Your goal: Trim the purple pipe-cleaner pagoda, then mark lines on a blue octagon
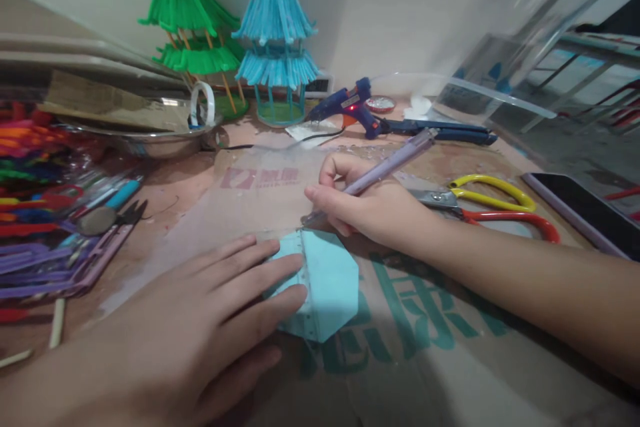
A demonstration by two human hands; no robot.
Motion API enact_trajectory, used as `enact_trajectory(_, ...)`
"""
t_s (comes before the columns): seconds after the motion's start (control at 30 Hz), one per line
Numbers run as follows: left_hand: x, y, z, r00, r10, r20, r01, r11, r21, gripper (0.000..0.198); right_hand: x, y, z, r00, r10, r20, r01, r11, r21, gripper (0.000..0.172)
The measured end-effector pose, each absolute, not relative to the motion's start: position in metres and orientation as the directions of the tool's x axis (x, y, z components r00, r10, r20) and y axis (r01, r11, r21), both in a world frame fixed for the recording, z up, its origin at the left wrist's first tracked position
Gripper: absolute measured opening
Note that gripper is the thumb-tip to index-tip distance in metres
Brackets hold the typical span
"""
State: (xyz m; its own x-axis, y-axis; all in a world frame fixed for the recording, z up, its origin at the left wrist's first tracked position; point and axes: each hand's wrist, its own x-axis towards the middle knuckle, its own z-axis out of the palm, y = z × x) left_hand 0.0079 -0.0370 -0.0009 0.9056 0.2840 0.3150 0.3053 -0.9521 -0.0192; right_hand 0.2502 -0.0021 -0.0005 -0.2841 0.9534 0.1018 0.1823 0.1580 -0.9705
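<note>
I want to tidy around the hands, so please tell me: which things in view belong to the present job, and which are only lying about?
Seemingly in use:
purple pen, in the right hand
clear ruler, under the left hand
pale blue paper, beneath the ruler
cardboard, underneath

Seemingly lying about:
scissors
phone
glue gun, red light on
green model
blue model

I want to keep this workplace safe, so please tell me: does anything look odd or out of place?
The glue gun behind the right hand shows a red light, so it may be powered, though neither hand holds it. Nothing else clearly stands out.
</note>
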Motion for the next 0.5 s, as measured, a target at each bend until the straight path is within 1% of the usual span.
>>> enact_trajectory(0.07,0.01,-0.041,0.003,0.901,0.268,0.341,0.306,-0.95,-0.062,0.03,0.251,0.001,-0.001,-0.305,0.948,0.092,0.157,0.145,-0.977,0.03)
enact_trajectory(0.13,0.011,-0.045,0.008,0.888,0.301,0.347,0.343,-0.937,-0.065,0.027,0.253,0.003,0.005,-0.332,0.937,0.107,0.19,0.177,-0.966,0.028)
enact_trajectory(0.23,0.009,-0.05,0.016,0.886,0.359,0.294,0.39,-0.919,-0.052,0.025,0.261,-0.002,0.037,-0.424,0.876,0.228,0.257,0.358,-0.897,0.031)
enact_trajectory(0.27,0.008,-0.051,0.018,0.886,0.374,0.275,0.403,-0.913,-0.057,0.026,0.264,-0.006,0.052,-0.452,0.849,0.275,0.268,0.423,-0.866,0.032)
enact_trajectory(0.3,0.007,-0.051,0.02,0.884,0.387,0.263,0.417,-0.906,-0.068,0.03,0.267,-0.012,0.068,-0.486,0.824,0.29,0.287,0.464,-0.838,0.032)
enact_trajectory(0.37,0.006,-0.05,0.021,0.872,0.411,0.266,0.447,-0.89,-0.09,0.042,0.271,-0.027,0.096,-0.527,0.813,0.247,0.417,0.501,-0.758,0.031)
enact_trajectory(0.43,0.005,-0.048,0.02,0.858,0.429,0.281,0.469,-0.879,-0.089,0.052,0.271,-0.042,0.111,-0.539,0.818,0.203,0.552,0.525,-0.648,0.03)
enact_trajectory(0.5,0.006,-0.048,0.016,0.839,0.462,0.287,0.493,-0.869,-0.042,0.053,0.269,-0.055,0.11,-0.534,0.835,0.134,0.661,0.511,-0.549,0.02)
